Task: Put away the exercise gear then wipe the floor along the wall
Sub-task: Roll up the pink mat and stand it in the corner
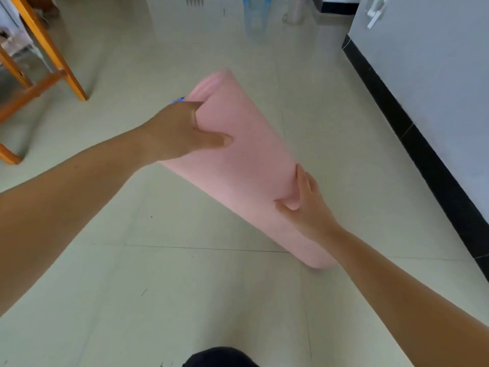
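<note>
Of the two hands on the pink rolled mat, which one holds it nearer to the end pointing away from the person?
The left hand, gripping the pink rolled mat close to its far end; the right hand holds it lower.

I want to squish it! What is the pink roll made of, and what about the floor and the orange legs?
The pink roll looks like soft matte foam, probably an exercise mat: the right hand dents it where the fingers press, and the left hand grips it. The floor looks like glossy tile, with thin joint lines and reflections. The orange legs look like varnished wood, though painted metal is possible.
</note>
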A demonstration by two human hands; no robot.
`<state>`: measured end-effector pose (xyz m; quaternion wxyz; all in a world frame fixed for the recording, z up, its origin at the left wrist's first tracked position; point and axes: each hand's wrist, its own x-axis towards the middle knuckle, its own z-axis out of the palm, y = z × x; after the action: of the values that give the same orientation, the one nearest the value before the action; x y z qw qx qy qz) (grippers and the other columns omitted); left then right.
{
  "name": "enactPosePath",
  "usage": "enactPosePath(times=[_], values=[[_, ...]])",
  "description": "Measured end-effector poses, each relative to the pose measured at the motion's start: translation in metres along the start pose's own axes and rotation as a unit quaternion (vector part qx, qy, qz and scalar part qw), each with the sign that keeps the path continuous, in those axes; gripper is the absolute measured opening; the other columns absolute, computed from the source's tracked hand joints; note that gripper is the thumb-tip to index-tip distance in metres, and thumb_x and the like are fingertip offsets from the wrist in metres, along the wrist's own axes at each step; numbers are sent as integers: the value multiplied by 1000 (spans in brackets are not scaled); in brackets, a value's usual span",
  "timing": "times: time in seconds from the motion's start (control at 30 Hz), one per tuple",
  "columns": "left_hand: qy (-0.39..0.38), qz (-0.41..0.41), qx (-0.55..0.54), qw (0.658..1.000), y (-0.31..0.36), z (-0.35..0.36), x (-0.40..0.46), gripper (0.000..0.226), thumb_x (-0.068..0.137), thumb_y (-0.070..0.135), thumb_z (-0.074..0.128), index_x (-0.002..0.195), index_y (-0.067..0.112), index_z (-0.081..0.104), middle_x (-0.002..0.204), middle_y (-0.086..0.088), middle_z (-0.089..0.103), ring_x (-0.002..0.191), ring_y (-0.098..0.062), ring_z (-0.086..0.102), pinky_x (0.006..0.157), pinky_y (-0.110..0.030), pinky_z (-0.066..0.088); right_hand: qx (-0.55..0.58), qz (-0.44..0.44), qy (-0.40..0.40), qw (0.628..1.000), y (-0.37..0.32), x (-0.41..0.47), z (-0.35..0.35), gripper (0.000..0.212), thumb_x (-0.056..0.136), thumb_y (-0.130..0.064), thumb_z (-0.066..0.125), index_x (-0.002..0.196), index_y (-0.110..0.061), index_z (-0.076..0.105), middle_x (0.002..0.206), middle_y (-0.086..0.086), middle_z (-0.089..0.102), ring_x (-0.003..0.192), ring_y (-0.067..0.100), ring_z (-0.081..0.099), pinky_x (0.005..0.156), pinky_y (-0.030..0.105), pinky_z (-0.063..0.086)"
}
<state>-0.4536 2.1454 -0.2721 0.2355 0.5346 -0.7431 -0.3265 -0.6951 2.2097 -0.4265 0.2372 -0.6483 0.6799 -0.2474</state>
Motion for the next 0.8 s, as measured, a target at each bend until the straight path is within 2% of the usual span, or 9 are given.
enactPosePath(times=[0.07, 0.13, 0.27, 0.4, 0.47, 0.57, 0.67, 0.73, 0.8], values=[[-39, 73, 86, 993, 47, -12, 5, 37, 79, 33, 74, 112, 28, 59, 103, 18, 59, 90, -5, 52, 68, -3, 36, 82, 25, 1, 996, -34, -1, -40, 76, 92, -37, 55, 153, -21, 11, 155, 2, 23, 139, 19, 30, 112, 28, 24], [-100, 124, 187, 969, 87, -21, 2, 41, 78, 46, 70, 107, 20, 59, 99, 9, 62, 95, -15, 56, 68, -20, 40, 178, 13, 20, 984, -70, -5, -83, 55, 95, -44, 39, 148, -30, 29, 147, -10, 40, 134, 9, 39, 115, 33, 27], [-144, 304, 376, 864, 122, -23, -18, 39, 78, 56, 60, 93, 20, 55, 77, 7, 56, 79, -18, 55, 74, -30, 42, 308, 16, 53, 950, -136, -10, -169, 38, 101, -41, 26, 132, -38, 49, 126, -23, 56, 122, 2, 50, 107, 38, 40], [-189, 388, 422, 797, 103, -24, -52, 38, 60, 49, 74, 77, 16, 63, 62, 5, 61, 58, -19, 58, 70, -30, 54, 154, 131, -184, 962, -177, -25, -201, 64, 92, -53, 47, 147, -41, 17, 130, -17, 42, 117, 4, 44, 96, 26, 36], [-204, 387, 431, 789, 88, -23, -68, 47, 58, 50, 78, 84, 13, 64, 68, 2, 62, 63, -19, 59, 80, -35, 55, 57, 123, -233, 963, -191, -39, -182, 86, 86, -45, 61, 148, -42, 0, 134, -3, 43, 101, 12, 50, 85, 27, 42], [-140, 404, 420, 801, 64, -32, -85, 56, 63, 43, 78, 104, 10, 60, 85, 0, 63, 83, -21, 61, 107, -49, 35, 21, 141, -174, 974, -203, -51, -152, 93, 84, -40, 62, 146, -44, -8, 129, 4, 42, 82, 16, 51, 68, 28, 44], [-72, 385, 449, 803, 36, -59, -91, 52, 78, 25, 68, 127, 15, 53, 123, -8, 61, 119, -24, 55, 108, -62, 23, 35, 171, -158, 972, -209, -46, -140, 92, 83, -33, 61, 147, -43, -6, 127, 4, 42, 72, 15, 51, 58, 27, 38], [-23, 309, 476, 823, 20, -76, -97, 73, 80, 34, 67, 144, 19, 35, 146, -12, 40, 136, -27, 37, 106, -67, 23, 48, 186, -158, 969, -213, -39, -139, 90, 82, -29, 62, 147, -40, 0, 124, 4, 44, 73, 17, 50, 63, 28, 39], [13, 132, 448, 884, 11, -84, -101, 99, 75, 46, 70, 151, 21, 10, 152, -15, 21, 141, -33, 24, 108, -67, 19, 46, 192, -155, 968, -214, -31, -140, 85, 81, -27, 63, 146, -36, 9, 121, 6, 48, 80, 21, 51, 71, 31, 42]])
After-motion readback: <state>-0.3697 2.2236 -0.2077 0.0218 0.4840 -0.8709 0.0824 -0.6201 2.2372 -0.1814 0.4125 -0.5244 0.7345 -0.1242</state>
